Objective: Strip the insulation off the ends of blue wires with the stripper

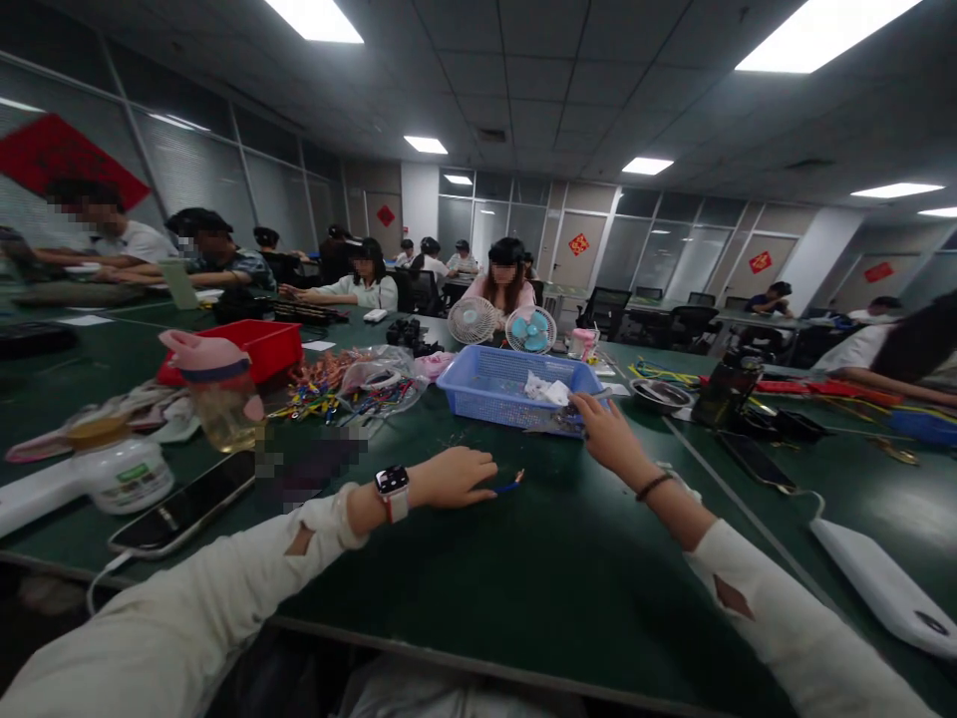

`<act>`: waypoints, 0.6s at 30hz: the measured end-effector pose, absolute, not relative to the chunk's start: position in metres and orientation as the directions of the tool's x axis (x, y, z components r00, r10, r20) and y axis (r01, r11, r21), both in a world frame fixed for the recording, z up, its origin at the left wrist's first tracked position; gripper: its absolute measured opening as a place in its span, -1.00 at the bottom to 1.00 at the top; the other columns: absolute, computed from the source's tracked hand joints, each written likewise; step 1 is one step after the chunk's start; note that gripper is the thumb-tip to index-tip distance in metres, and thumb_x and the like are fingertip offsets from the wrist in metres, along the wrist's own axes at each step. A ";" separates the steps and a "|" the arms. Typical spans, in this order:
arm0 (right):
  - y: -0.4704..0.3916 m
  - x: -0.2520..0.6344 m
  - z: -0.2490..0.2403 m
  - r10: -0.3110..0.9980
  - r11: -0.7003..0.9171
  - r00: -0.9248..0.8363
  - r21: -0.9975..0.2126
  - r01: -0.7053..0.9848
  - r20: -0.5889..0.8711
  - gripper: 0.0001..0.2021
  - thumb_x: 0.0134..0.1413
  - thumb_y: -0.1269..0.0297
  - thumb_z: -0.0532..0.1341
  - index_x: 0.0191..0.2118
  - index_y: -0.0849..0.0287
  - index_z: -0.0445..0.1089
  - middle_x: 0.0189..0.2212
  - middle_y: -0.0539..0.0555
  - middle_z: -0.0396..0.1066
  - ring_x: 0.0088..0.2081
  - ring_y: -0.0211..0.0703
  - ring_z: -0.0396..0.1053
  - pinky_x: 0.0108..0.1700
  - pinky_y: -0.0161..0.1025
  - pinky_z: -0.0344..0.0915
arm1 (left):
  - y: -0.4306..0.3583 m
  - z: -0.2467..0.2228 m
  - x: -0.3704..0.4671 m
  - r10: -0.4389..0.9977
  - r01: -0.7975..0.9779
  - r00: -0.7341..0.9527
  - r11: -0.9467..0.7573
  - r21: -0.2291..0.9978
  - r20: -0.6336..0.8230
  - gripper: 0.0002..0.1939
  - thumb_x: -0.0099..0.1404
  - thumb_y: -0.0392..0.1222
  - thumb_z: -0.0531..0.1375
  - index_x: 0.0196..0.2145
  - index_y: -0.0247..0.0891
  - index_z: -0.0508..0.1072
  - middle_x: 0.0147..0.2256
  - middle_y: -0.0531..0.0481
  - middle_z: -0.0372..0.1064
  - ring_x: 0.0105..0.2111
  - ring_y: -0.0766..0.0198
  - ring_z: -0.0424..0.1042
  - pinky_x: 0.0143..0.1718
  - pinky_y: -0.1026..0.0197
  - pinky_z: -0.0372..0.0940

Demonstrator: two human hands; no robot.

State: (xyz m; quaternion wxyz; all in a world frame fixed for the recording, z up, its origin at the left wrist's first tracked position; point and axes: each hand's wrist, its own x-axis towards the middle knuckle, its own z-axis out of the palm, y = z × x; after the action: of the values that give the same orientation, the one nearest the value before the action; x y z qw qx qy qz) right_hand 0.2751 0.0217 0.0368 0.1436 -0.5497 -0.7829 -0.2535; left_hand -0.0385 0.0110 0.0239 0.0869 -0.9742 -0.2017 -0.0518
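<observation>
My left hand (458, 479) is low over the green table (478, 578), palm down. By its fingertips is a short blue wire (508, 487) with a bare copper end; the hand seems to hold its near end. My right hand (604, 429) reaches to the front right corner of a blue plastic basket (478, 404). Its fingers are at the rim beside a dark metal tool (557, 427), and what they grip is too small to make out. Crumpled white paper (549, 389) and small scraps lie in the basket.
Colored wire bundles (329, 384), a pink-lidded bottle (222, 394), a red bin (269, 347) and a phone (186, 504) are on the left. On the right are a metal bowl (660, 395), a dark bottle (725, 389) and a white power bank (882, 583). Other people sit beyond.
</observation>
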 end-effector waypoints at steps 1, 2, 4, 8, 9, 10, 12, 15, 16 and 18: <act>0.018 0.275 0.036 0.792 0.266 -0.325 0.187 0.946 0.516 -0.23 -0.20 0.64 0.00 0.25 0.16 0.07 0.20 0.22 0.20 0.15 0.13 0.23 0.20 0.19 0.08 | 0.010 0.023 -0.038 0.386 0.403 0.913 -0.904 -0.142 0.132 -0.76 0.36 -0.01 0.12 -0.25 -0.26 0.37 -0.25 -0.07 0.38 -0.30 0.18 0.41 -0.28 0.21 0.24; 0.013 0.276 0.035 0.791 0.281 -0.316 0.148 0.948 0.524 -0.22 -0.22 0.63 0.00 0.25 0.14 0.06 0.19 0.20 0.21 0.15 0.13 0.23 0.20 0.18 0.09 | 0.010 0.023 -0.038 0.388 0.403 0.913 -0.905 -0.136 0.127 -0.78 0.36 -0.03 0.13 -0.26 -0.26 0.37 -0.26 -0.07 0.39 -0.30 0.17 0.41 -0.28 0.20 0.24; 0.005 0.276 0.037 0.791 0.307 -0.302 0.082 0.948 0.532 -0.19 -0.26 0.62 0.00 0.25 0.12 0.04 0.19 0.18 0.21 0.15 0.12 0.23 0.18 0.14 0.15 | 0.010 0.023 -0.037 0.388 0.400 0.914 -0.909 -0.117 0.118 -0.83 0.35 -0.09 0.15 -0.25 -0.26 0.38 -0.25 -0.07 0.39 -0.29 0.17 0.42 -0.27 0.21 0.25; -0.008 0.275 0.039 0.813 0.349 -0.299 -0.007 0.937 0.500 -0.20 -0.25 0.61 -0.02 0.25 0.12 0.05 0.19 0.17 0.20 0.12 0.06 0.26 0.17 0.05 0.21 | 0.011 0.023 -0.038 0.420 0.426 0.901 -0.904 -0.042 0.105 -0.90 0.34 -0.17 0.17 -0.22 -0.25 0.38 -0.23 -0.04 0.39 -0.27 0.18 0.42 -0.23 0.20 0.27; -0.010 0.275 0.039 0.816 0.358 -0.301 -0.023 0.933 0.494 -0.20 -0.25 0.61 -0.02 0.25 0.12 0.05 0.18 0.17 0.20 0.13 0.05 0.25 0.17 0.04 0.22 | 0.011 0.022 -0.039 0.426 0.431 0.899 -0.902 -0.031 0.102 -0.90 0.34 -0.18 0.17 -0.23 -0.24 0.38 -0.23 -0.04 0.39 -0.26 0.18 0.41 -0.22 0.19 0.27; -0.012 0.274 0.038 0.817 0.366 -0.303 -0.037 0.930 0.490 -0.18 -0.26 0.61 -0.02 0.26 0.10 0.03 0.18 0.16 0.20 0.14 0.04 0.25 0.17 0.04 0.22 | 0.011 0.022 -0.041 0.430 0.434 0.898 -0.901 -0.020 0.097 -0.90 0.34 -0.18 0.18 -0.22 -0.24 0.37 -0.22 -0.04 0.39 -0.25 0.18 0.41 -0.21 0.19 0.27; -0.014 0.272 0.035 0.822 0.381 -0.307 -0.062 0.922 0.479 -0.16 -0.26 0.60 -0.02 0.28 0.08 -0.01 0.18 0.16 0.20 0.14 0.03 0.24 0.17 0.03 0.23 | 0.010 0.021 -0.043 0.437 0.438 0.896 -0.899 0.001 0.085 -0.88 0.34 -0.17 0.17 -0.20 -0.24 0.37 -0.20 -0.05 0.38 -0.23 0.17 0.41 -0.19 0.18 0.27; -0.015 0.269 0.028 0.839 0.379 -0.306 -0.079 0.922 0.450 -0.15 -0.26 0.60 0.00 0.29 0.06 -0.03 0.19 0.14 0.18 0.15 0.04 0.22 0.19 0.04 0.22 | 0.008 0.019 -0.046 0.452 0.453 0.890 -0.892 0.008 0.064 -0.90 0.37 -0.20 0.14 -0.20 -0.26 0.36 -0.19 -0.07 0.37 -0.22 0.17 0.39 -0.16 0.18 0.27; -0.015 0.268 0.025 0.841 0.373 -0.304 -0.072 0.925 0.447 -0.14 -0.26 0.60 0.00 0.29 0.05 -0.03 0.20 0.14 0.17 0.17 0.05 0.21 0.20 0.06 0.20 | 0.007 0.018 -0.047 0.458 0.458 0.887 -0.889 0.006 0.061 -0.91 0.38 -0.20 0.13 -0.20 -0.27 0.36 -0.19 -0.08 0.37 -0.22 0.17 0.39 -0.16 0.17 0.27; -0.015 0.267 0.022 0.830 0.368 -0.312 -0.032 0.929 0.463 -0.11 -0.28 0.60 0.02 0.30 0.04 -0.06 0.22 0.14 0.15 0.20 0.10 0.16 0.23 0.12 0.14 | 0.007 0.017 -0.046 0.468 0.469 0.882 -0.883 0.005 0.058 -0.90 0.39 -0.22 0.10 -0.21 -0.29 0.36 -0.18 -0.10 0.37 -0.22 0.16 0.38 -0.15 0.16 0.27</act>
State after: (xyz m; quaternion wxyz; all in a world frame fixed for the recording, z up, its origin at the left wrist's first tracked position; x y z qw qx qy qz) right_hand 0.2673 -0.0153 0.0216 0.2057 -0.5490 -0.8010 -0.1211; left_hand -0.0464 0.0069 0.0171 0.0046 -0.9700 -0.2415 -0.0288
